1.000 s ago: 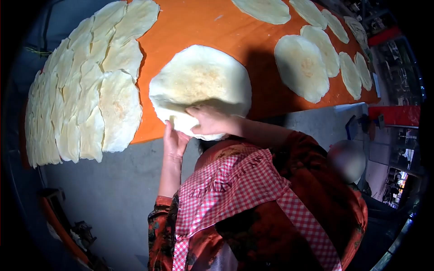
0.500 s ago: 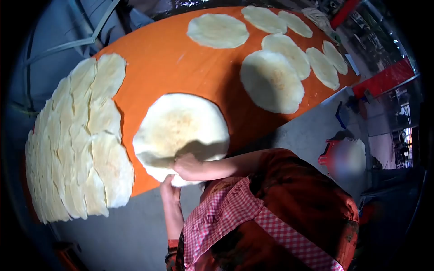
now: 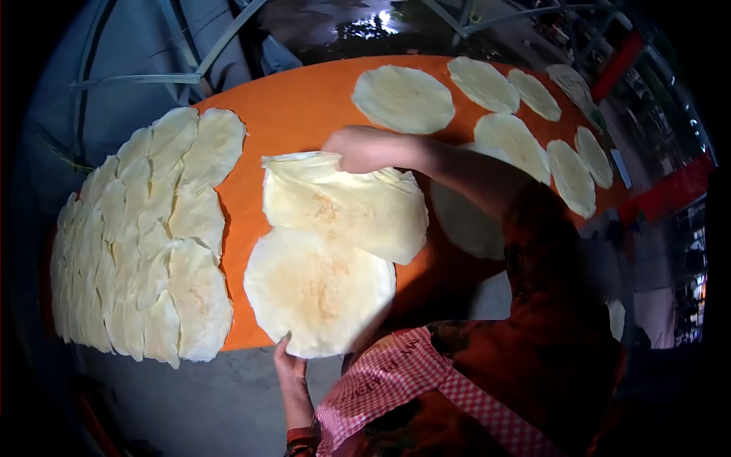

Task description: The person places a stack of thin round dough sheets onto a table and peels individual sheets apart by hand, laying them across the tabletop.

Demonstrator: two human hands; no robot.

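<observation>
My right hand (image 3: 364, 148) is closed on the far edge of a thin, floppy flatbread (image 3: 350, 217), holding it up with wrinkles along the gripped edge. Its near part overlaps a second round flatbread (image 3: 316, 297), pale with a browned middle, at the near edge of the orange table. At that second flatbread's near rim is my left hand (image 3: 291, 365), the thumb on top and the other fingers partly hidden below.
On the left, many flatbreads (image 3: 145, 244) lie overlapped in rows on the orange-covered table (image 3: 282, 99). Several single rounds, such as one flatbread (image 3: 403, 99), lie at the far side and right. A folded cloth (image 3: 572, 85) is at the far right end.
My right hand has moved from the near rim to the far side, peeling the upper flatbread away and uncovering another beneath. My left hand stays at the near rim.
</observation>
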